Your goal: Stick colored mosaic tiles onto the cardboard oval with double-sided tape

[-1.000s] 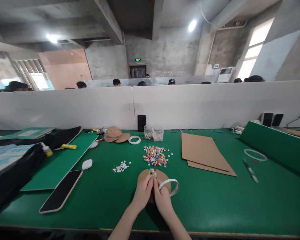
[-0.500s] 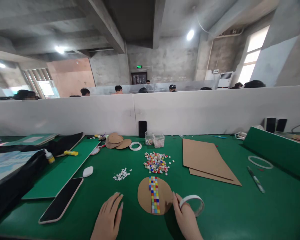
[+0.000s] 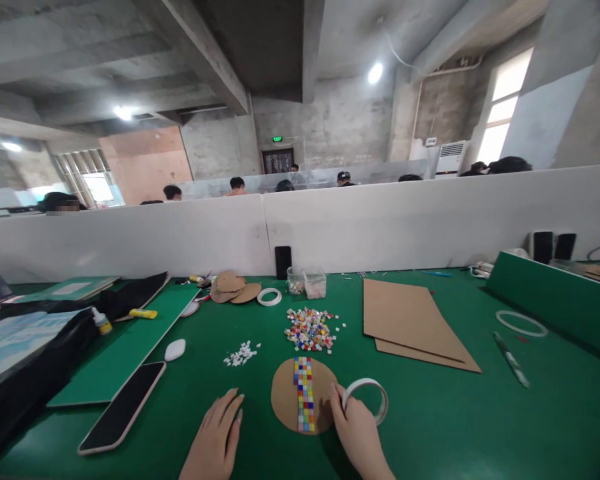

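A round cardboard disc (image 3: pixel 282 399) lies on the green tabletop, bearing a strip of small coloured mosaic tiles (image 3: pixel 305 395) down its middle. At the disc's right edge, my right hand (image 3: pixel 355 427) has its fingers closed on a roll of white tape (image 3: pixel 386 400), which stands tilted beside the knuckles. Those fingertips overlap the disc; I cannot tell whether they press on it. My left hand (image 3: pixel 213 430) rests palm down to the left of the disc, fingers stretched out and holding nothing. Beyond the disc is a heap of loose mosaic tiles (image 3: pixel 310 330).
White tile pieces (image 3: pixel 241 354) lie at left, near an earbud case (image 3: pixel 175 350) and a phone (image 3: pixel 125 407). Cardboard sheets (image 3: pixel 405 313) and a pen (image 3: pixel 511 360) are at right. Farther back stand clear tubs (image 3: pixel 315 285) and cardboard discs (image 3: pixel 246 293), before a white partition (image 3: pixel 360 230).
My right hand has moved left with the tape roll, and its fingertips now reach over the disc's edge. My left hand stays nearly still. The view has shifted slightly.
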A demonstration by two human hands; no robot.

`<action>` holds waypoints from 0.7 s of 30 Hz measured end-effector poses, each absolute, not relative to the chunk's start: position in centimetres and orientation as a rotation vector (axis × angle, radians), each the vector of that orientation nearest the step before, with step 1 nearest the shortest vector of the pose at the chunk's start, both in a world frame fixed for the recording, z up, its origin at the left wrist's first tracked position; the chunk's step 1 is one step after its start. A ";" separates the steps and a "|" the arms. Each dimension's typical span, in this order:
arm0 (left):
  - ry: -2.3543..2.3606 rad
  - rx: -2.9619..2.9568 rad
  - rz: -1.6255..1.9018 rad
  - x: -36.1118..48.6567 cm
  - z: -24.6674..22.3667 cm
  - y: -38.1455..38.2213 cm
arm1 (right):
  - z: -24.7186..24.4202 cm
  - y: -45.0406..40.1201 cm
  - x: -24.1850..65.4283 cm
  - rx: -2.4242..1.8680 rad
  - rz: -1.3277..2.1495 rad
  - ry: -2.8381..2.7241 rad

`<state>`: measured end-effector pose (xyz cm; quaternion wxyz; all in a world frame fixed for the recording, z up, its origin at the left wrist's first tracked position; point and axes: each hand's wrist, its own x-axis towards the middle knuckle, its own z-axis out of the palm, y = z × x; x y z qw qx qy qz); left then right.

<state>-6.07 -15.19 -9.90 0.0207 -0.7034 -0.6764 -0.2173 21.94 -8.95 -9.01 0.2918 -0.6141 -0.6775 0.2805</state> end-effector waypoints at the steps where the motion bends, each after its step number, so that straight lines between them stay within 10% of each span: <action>1: -2.083 -2.175 -0.668 -6.1 -10.0 -15.2 | -8.9 -9.0 22.0 -1.642 0.746 -1.829; 21: -1.860 -2.200 -0.648 -5.9 -10.0 -14.9 | -8.5 -9.7 22.1 -1.671 0.642 -1.784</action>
